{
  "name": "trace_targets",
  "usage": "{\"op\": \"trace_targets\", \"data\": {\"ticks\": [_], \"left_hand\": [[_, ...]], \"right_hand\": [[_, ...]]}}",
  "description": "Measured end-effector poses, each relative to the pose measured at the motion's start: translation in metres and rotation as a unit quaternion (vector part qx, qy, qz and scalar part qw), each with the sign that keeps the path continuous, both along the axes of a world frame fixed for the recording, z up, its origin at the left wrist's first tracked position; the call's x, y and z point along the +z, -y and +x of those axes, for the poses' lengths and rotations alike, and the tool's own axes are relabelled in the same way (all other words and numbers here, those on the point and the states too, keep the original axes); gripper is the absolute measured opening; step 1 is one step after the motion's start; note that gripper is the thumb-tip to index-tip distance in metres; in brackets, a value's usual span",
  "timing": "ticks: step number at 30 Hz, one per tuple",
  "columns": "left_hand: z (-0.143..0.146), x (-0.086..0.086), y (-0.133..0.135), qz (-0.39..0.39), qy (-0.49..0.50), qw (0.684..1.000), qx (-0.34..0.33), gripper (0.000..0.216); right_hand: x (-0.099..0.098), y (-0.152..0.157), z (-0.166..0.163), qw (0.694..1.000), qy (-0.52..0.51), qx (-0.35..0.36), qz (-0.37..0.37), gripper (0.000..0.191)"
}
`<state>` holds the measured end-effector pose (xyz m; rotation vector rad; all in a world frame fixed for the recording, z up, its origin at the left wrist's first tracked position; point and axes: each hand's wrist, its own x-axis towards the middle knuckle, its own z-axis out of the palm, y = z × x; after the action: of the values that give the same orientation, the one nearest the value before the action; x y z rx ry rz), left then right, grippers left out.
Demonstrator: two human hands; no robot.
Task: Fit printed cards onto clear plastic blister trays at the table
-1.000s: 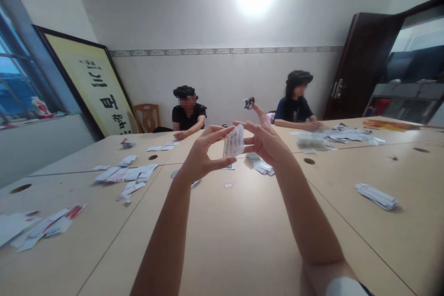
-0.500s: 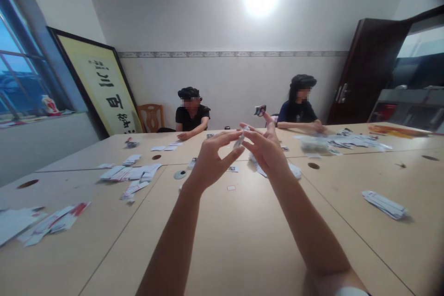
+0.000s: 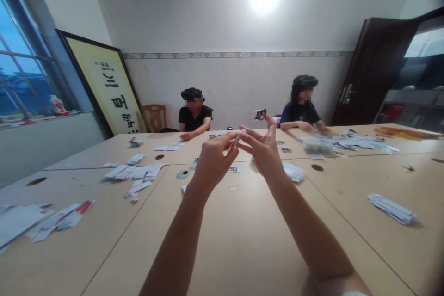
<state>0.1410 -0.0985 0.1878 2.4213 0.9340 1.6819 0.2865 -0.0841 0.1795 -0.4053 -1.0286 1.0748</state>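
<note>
My left hand (image 3: 215, 159) is raised over the table with thumb and fingers pinched on a small whitish, see-through piece (image 3: 237, 138), perhaps plastic. Fingertips of my right hand (image 3: 263, 150) meet it from the other side, also closed on it. A small dark printed picture piece (image 3: 260, 114) rests at the tip of a raised right finger; how it is held there I cannot make out. Below my hands a printed card (image 3: 234, 169) and a small red-edged label (image 3: 233, 189) lie on the table (image 3: 236, 236).
Stacks of white paper slips (image 3: 133, 172) lie at left, with a bundle of slips (image 3: 391, 208) at right. A plastic container (image 3: 316, 144) stands near a spread pile of cards (image 3: 359, 143). Two people sit opposite, hands on the table. Round cable holes (image 3: 317, 168) break the tabletop.
My left thumb and fingers have drawn together around the whitish piece, which shows less. My right hand stays nearly in place. The right-hand person's hands have shifted above the table.
</note>
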Motion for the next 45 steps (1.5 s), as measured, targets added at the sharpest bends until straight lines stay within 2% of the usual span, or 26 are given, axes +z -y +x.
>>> {"op": "trace_targets", "data": {"ticks": [6,11,19,22,27,33,38,41,45], "left_hand": [[0.001,-0.004,-0.005,0.081,-0.042,0.994,0.068,0.03],[0.003,-0.006,-0.006,0.171,-0.065,0.977,0.105,0.03],[0.002,-0.006,-0.005,0.192,-0.035,0.973,0.123,0.027],[0.003,-0.002,0.0,0.154,-0.009,0.984,0.091,0.025],[0.0,0.007,0.014,0.041,0.039,0.998,-0.018,0.022],[-0.012,0.01,0.016,-0.036,0.153,0.988,-0.006,0.024],[-0.025,0.017,0.013,-0.059,0.248,0.967,-0.015,0.031],[-0.032,0.019,0.011,-0.09,0.259,0.962,-0.017,0.036],[-0.035,0.02,0.01,-0.127,0.23,0.964,-0.042,0.044]], "right_hand": [[-0.005,0.0,-0.002,0.993,0.058,-0.077,0.067,0.098],[-0.005,0.001,-0.002,0.987,0.068,-0.1,0.102,0.087],[-0.002,0.004,-0.004,0.988,0.066,-0.09,0.104,0.086],[-0.001,0.004,-0.004,0.991,0.049,-0.071,0.098,0.085],[0.001,0.007,-0.001,0.997,0.036,0.002,0.069,0.09],[0.008,0.018,0.007,0.993,0.003,0.118,0.012,0.086],[0.011,0.016,0.012,0.967,-0.012,0.253,-0.04,0.071],[0.011,0.012,0.012,0.96,-0.018,0.275,-0.042,0.067],[0.009,0.008,0.011,0.965,-0.022,0.257,-0.039,0.071]]}}
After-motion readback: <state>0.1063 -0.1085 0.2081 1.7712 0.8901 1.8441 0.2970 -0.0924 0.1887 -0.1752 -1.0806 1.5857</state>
